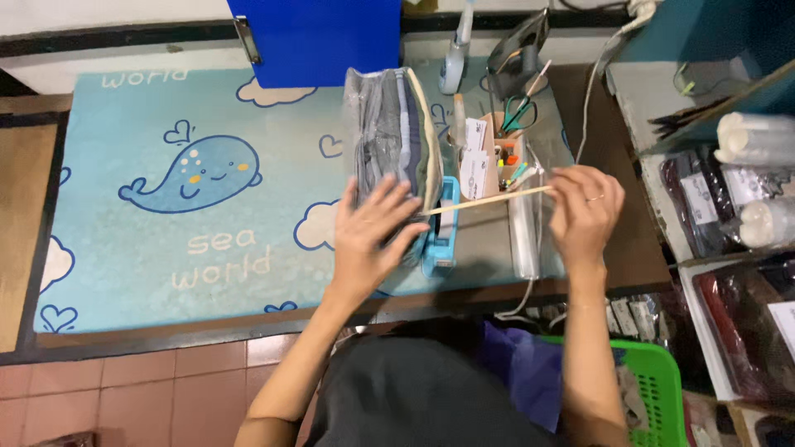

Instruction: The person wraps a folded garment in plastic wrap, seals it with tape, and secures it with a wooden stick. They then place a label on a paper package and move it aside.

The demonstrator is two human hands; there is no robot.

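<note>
My left hand (pixel 368 236) lies spread, fingers splayed and flat, pressing down on the near end of the bagged stack of folded clothes (pixel 393 136) just left of the frame's centre. Nothing is gripped there; the palm simply pins the bundle. My right hand (pixel 584 211), right of centre, has its fingertips pinched together on the far end of a thin pale strip (pixel 489 200), which runs taut and slightly downhill to the left, toward the bundle's edge beside my left fingers.

The strip looks light and limp, something that only holds a line under tension, so I judge the pinch at its end is the right hold. The bundle seems soft and springy under a slick clear wrap; I would guess it slides and puffs up unless held flat from above, near its edge.

Just beside my left fingers sits a light blue tape dispenser (pixel 441 228). Beyond it, a small organiser with scissors (pixel 517 116) and cards. All rests on a blue whale-print mat (pixel 190 190). A green basket (pixel 654 389) shows at lower right.
</note>
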